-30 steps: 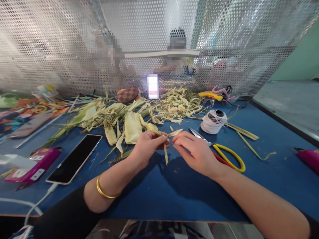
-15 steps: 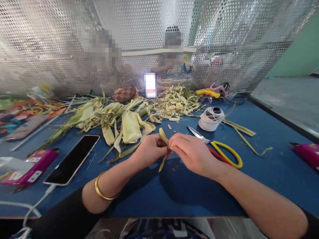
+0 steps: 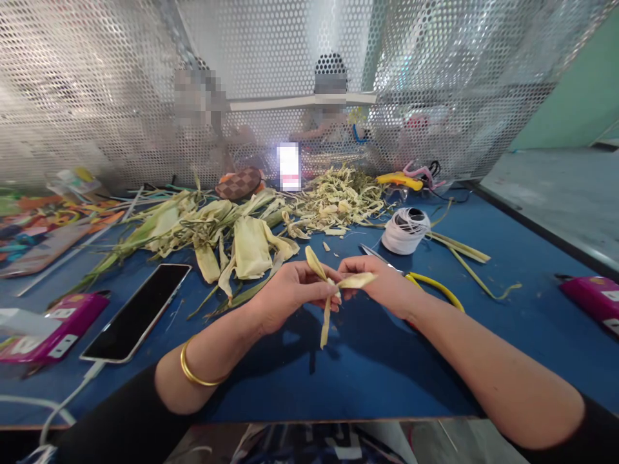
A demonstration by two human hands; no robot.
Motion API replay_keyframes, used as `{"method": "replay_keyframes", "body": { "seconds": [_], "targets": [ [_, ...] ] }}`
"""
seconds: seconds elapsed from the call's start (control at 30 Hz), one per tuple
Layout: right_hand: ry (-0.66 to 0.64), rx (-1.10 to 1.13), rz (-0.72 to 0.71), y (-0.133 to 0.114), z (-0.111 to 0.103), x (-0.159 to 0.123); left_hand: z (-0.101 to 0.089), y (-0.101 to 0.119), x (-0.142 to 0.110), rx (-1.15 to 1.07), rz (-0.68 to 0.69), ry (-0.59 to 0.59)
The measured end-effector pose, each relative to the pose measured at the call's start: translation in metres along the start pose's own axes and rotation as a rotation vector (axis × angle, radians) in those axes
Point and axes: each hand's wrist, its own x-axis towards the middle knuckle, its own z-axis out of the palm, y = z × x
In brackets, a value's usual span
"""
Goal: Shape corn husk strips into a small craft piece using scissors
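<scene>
My left hand (image 3: 293,289) pinches a small piece made of pale corn husk strips (image 3: 358,281) over the middle of the table. One strip sticks up, one hangs down and one points right, with a whitish spot where they meet. Close on the right, my right hand (image 3: 380,283) has its fingers curled at the same piece; its fingertips are partly hidden behind the strip. Scissors (image 3: 435,283) with yellow and red handles lie partly under my right forearm. Beyond them stands a spool of white string (image 3: 405,232).
Corn husks (image 3: 254,248) and a heap of shredded husk (image 3: 341,203) lie behind my hands. At left are a phone (image 3: 138,312) on a cable and a magenta power strip (image 3: 58,328). A perforated metal screen (image 3: 271,64) closes the back, with people behind it.
My right hand has drawn back a little and turned, so more of the husk piece shows. A strip now points right across that hand. The view has shifted slightly.
</scene>
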Motion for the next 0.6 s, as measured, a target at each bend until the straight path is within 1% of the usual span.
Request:
{"method": "replay_keyframes", "body": {
  "seconds": [0.13, 0.23, 0.3, 0.4, 0.47, 0.6],
  "targets": [
    [-0.057, 0.244, 0.178, -0.003, 0.01, -0.004, -0.002, -0.002, 0.003, -0.111, 0.022, 0.157],
    [-0.081, 0.329, 0.278, -0.004, 0.014, -0.006, -0.002, -0.002, 0.004, -0.134, 0.031, 0.194],
    [-0.076, 0.327, 0.255, -0.003, 0.015, -0.006, -0.002, -0.002, 0.005, -0.124, 0.017, 0.227],
    [0.006, 0.277, 0.119, -0.002, 0.015, -0.005, -0.002, -0.003, 0.006, -0.114, -0.018, 0.291],
    [0.049, 0.261, 0.054, -0.003, 0.013, -0.005, -0.002, -0.003, 0.007, -0.124, -0.038, 0.316],
    [0.087, 0.207, 0.004, -0.005, 0.008, -0.005, -0.002, -0.003, 0.008, -0.157, -0.067, 0.328]
  ]
}}
